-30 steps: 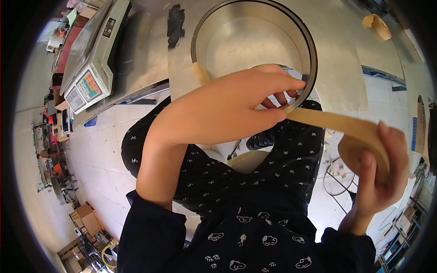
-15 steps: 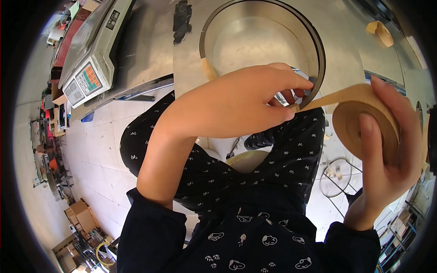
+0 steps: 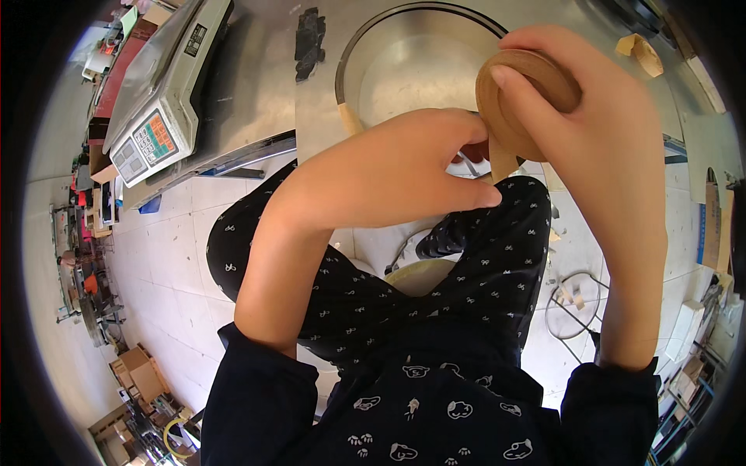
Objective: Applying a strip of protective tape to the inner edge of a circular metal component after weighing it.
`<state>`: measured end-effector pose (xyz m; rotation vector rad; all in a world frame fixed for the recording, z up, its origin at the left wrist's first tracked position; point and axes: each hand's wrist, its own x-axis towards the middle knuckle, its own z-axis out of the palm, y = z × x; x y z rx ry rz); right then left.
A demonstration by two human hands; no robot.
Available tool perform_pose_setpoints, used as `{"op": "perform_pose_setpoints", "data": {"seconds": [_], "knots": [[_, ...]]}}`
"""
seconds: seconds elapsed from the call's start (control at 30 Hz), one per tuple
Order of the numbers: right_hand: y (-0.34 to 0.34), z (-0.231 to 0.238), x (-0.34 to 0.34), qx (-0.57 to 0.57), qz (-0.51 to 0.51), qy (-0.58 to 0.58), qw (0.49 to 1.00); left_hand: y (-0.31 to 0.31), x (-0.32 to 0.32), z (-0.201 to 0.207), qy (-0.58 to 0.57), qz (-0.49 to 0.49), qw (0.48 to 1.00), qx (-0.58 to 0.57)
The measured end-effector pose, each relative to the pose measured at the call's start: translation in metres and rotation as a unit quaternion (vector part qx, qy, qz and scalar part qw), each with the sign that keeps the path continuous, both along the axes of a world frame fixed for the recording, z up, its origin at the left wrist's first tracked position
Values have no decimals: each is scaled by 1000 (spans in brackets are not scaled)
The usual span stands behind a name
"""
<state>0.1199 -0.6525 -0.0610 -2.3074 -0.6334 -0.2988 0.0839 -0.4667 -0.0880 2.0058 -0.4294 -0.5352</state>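
A dark hoop [image 3: 466, 11] rests on the metal table in front of me, with a tan tape wrap [image 3: 349, 119] at its lower left. My left hand [image 3: 427, 159] reaches across to the hoop's near right side, fingers curled around it and thumb below. The gripped part is largely hidden behind the hand and the tape roll. In my right hand [image 3: 587, 93] is a roll of tan paper tape [image 3: 505, 105], held over the hoop's right side, thumb on its face. A strip of tape hangs from the roll beside my left fingertips.
At the left of the table [image 3: 256, 85] stands a white weighing scale [image 3: 159, 140]. Black tape [image 3: 309, 45] is stuck to the tabletop. A loose tan tape piece [image 3: 641, 58] lies at far right. Below are my knees and a pale bucket [image 3: 420, 277].
My right hand has carried the tape roll left and up, from beside the hoop to over its right side. The left hand stays at the hoop, its thumb slightly lower.
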Motion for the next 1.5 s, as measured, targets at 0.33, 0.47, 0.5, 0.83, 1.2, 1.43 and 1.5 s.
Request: {"op": "perform_pose_setpoints", "data": {"seconds": [0.33, 0.47, 0.5, 0.83, 1.2, 1.43, 1.5], "knots": [[8, -19, 32, -144, 33, -121, 982, 2, -77, 43, -150, -26, 985, 86], [8, -23, 26, -186, 59, -114, 974, -14, -80, -60, 74, -135, 987, 54], [3, -23, 28, -195, 68, -114, 972, -19, -78, -96, 107, -69, 991, -52], [76, -12, 34, -322, 151, -109, 928, -63, -10, -170, 183, 179, 631, -733], [52, -13, 43, -398, 202, -29, 894, -76, -2, -171, 94, 191, 661, -720], [6, -15, 32, -136, 108, -84, 981, -84, 1, -179, 135, 129, 638, -747], [-16, -18, 22, -129, 100, -119, 979, -88, 1, -181, 145, 137, 595, -779]]}}
